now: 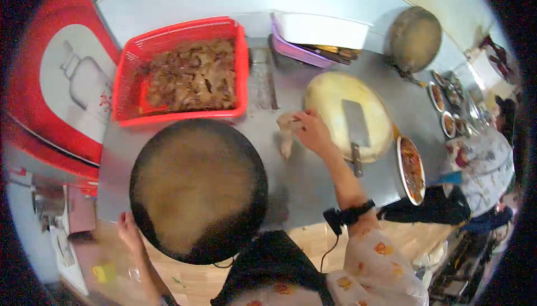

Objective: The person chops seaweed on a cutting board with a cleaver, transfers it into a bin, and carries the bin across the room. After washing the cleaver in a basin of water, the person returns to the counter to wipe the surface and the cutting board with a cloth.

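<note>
My right hand [313, 131] reaches over the metal counter, its fingers pinched on a pale, pinkish limp piece [286, 133]; I cannot tell whether it is meat or a rag. Right beside that hand lies a round yellowish cutting board [330, 90], with a cleaver [357, 124] flat on top, handle toward me. My left hand [130, 233] is low at the counter's front edge, by the left rim of a large dark wok [198, 188]. Its fingers are loosely extended and hold nothing visible. Cloudy brownish liquid appears to fill much of the wok.
Behind the wok stands a red plastic basket [126, 96] full of brown meat pieces. A purple basket [299, 54] with a white bin and utensils sits at the back. An oval dish of red sauced food [411, 169] is at right. Another person [484, 166] stands farther right.
</note>
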{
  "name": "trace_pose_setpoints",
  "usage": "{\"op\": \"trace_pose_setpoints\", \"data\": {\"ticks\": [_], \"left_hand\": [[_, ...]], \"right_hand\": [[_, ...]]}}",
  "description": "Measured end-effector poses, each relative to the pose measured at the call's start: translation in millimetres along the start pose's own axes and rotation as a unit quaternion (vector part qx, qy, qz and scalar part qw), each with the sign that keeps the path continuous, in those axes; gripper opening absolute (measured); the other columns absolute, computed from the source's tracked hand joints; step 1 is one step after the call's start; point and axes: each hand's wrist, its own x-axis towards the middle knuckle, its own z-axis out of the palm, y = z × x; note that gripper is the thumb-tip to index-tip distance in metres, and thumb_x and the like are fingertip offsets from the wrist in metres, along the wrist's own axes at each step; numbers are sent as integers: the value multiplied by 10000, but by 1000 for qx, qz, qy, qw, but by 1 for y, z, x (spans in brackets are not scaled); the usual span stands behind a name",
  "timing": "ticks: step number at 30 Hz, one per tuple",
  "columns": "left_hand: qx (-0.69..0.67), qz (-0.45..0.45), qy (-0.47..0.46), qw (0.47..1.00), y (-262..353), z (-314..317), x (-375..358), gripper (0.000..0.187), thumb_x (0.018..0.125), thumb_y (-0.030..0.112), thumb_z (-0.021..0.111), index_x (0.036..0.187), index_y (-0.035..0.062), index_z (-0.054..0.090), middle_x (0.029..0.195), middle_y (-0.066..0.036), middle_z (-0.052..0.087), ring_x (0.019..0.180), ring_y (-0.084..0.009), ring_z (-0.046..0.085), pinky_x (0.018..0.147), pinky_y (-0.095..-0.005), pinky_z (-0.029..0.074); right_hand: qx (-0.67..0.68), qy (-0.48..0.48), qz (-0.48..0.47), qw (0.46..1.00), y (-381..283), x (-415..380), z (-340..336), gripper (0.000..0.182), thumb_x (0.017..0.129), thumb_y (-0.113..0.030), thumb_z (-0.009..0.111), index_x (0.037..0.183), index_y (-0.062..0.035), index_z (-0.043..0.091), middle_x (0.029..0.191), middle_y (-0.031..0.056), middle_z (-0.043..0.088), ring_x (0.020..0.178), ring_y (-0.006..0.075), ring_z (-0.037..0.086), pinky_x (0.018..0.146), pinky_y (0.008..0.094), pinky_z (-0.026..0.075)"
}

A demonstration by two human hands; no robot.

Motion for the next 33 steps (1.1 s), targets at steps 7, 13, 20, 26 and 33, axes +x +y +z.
{"op": "trace_pose_setpoints", "data": {"ticks": [7, 13, 20, 26, 33], "left_hand": [[182, -26, -110, 977, 23, 64, 82, 561, 859, 454, 577, 1114, -46, 562, 1068, -248, 593, 993, -356, 575, 870, -405, 437], [284, 14, -113, 952, 37, 73, 65, 614, 790, 518, 624, 1078, -23, 578, 1019, -239, 594, 977, -412, 553, 854, -452, 436], [287, 63, -52, 954, 115, 128, -10, 584, 766, 496, 655, 1128, 48, 558, 1078, -203, 556, 1044, -397, 497, 888, -472, 410], [320, 94, -91, 939, 132, 165, -26, 632, 765, 525, 641, 1192, 72, 529, 1142, -190, 542, 1080, -391, 480, 895, -474, 409], [245, 130, -137, 951, 137, 182, -20, 626, 745, 469, 672, 1210, 78, 523, 1162, -185, 527, 1077, -376, 492, 894, -460, 410]], "right_hand": [[-234, -42, -127, 963, 19, -22, 77, 323, 721, -297, 638, 1028, -199, 609, 1127, 103, 498, 1075, 367, 458, 831, 541, 397], [-97, -123, -102, 982, -1, -101, -13, 408, 654, -232, 725, 1044, -190, 613, 1068, 118, 489, 990, 339, 476, 824, 434, 442], [-146, -244, 61, 957, -2, -108, -63, 300, 704, -283, 709, 955, -131, 644, 1006, 149, 536, 911, 348, 558, 761, 453, 474], [-197, -163, 37, 966, 4, -75, -48, 296, 782, -303, 642, 973, -78, 622, 938, 189, 582, 860, 367, 592, 723, 458, 494], [-241, 43, -72, 967, 23, 30, -78, 303, 806, -279, 615, 1000, -48, 586, 968, 189, 569, 856, 368, 575, 739, 459, 489]]}}
